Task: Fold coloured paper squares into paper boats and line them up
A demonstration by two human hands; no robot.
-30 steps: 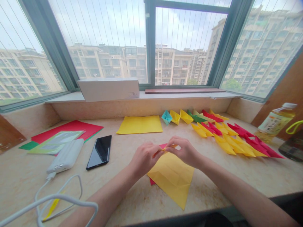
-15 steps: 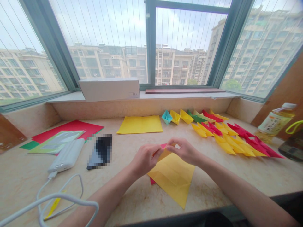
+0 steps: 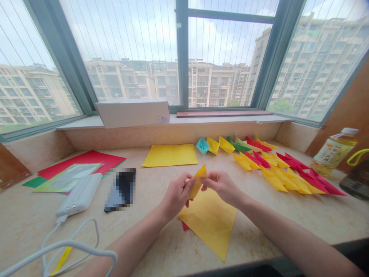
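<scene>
A small folded piece of yellow paper (image 3: 198, 184) is held up between my two hands, its pointed end upward. My left hand (image 3: 179, 192) pinches its left side, thumb in front. On the other side, the fingertips of my right hand (image 3: 217, 185) grip the right edge. Below them, a creased yellow sheet (image 3: 215, 223) lies on the counter with one corner toward me. A bit of red paper (image 3: 185, 226) peeks out from under its left side.
Several folded paper boats (image 3: 226, 145) stand at the back right, with more yellow and red ones (image 3: 276, 177) before them. A yellow sheet (image 3: 170, 155) lies at the back. Leftward are red paper (image 3: 86, 157), a power bank (image 3: 79, 194) with cable, and a blurred-out dark object (image 3: 121, 189). A bottle (image 3: 336, 150) stands right.
The folded yellow paper has turned from nearly edge-on to upright, its point showing above my fingers. My right hand has shifted its grip to the paper's right edge. The view has tilted slightly.
</scene>
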